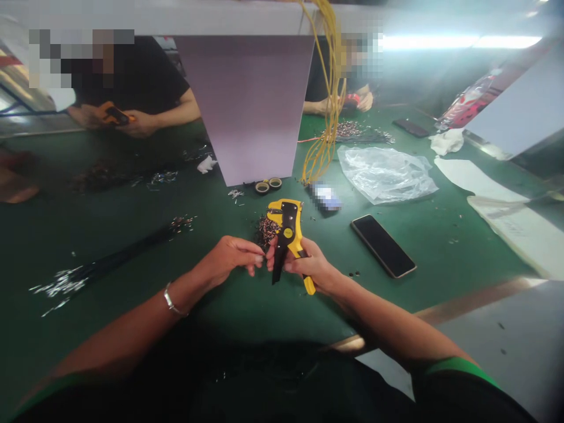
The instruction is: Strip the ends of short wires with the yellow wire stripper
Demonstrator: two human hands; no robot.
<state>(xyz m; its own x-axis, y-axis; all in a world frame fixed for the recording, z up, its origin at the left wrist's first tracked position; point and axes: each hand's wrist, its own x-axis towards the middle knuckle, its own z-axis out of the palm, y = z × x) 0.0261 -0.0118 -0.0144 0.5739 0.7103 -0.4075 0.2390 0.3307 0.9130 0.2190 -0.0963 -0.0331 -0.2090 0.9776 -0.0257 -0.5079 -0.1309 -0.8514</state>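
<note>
My right hand [308, 261] is wrapped around the handles of a yellow and black wire stripper [288, 232], whose jaw end points away from me and slightly left. Just left of it, my left hand [238, 255] is closed in a pinch, fingertips close to the stripper's dark handle. Whatever sits between those fingertips is too small to make out. Behind the tool, partly hidden by it, lies a pile of wire ends with copper-coloured tips [267, 230]. A long bundle of black wires [132, 249] with silvery ends stretches across the green table [211, 317] on the left.
A phone [383, 245] lies to the right, below a clear plastic bag [388, 173]. Two tape rolls [268, 185] sit by the upright panel [255, 111]. Yellow wires [324, 117] hang down beside it. Two people work across the table, one holding an orange-and-black tool [114, 113].
</note>
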